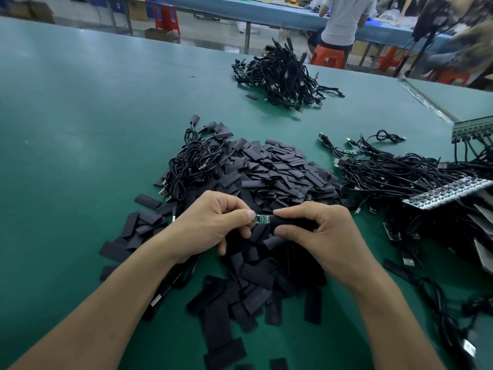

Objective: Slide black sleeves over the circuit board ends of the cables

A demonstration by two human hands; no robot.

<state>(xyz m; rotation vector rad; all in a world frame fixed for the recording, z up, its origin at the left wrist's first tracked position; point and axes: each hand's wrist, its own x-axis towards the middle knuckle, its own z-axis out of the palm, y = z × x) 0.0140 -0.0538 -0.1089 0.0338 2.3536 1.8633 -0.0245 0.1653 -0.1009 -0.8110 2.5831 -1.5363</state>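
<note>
My left hand [213,225] pinches the near end of a small green circuit board [262,218] between thumb and forefinger. My right hand [322,233] grips a black sleeve [290,223] whose open mouth covers the board's right end. Both hands hover over a big heap of loose black sleeves [272,177] on the green table [80,129]. The board's cable drops away under my left hand and is mostly hidden.
A bundle of sleeved cables [194,158] lies left of the heap. Another pile of finished cables [285,76] sits farther back. Unsleeved cables with boards [416,177] spread at the right. A person sits at a blue bench [341,20] beyond.
</note>
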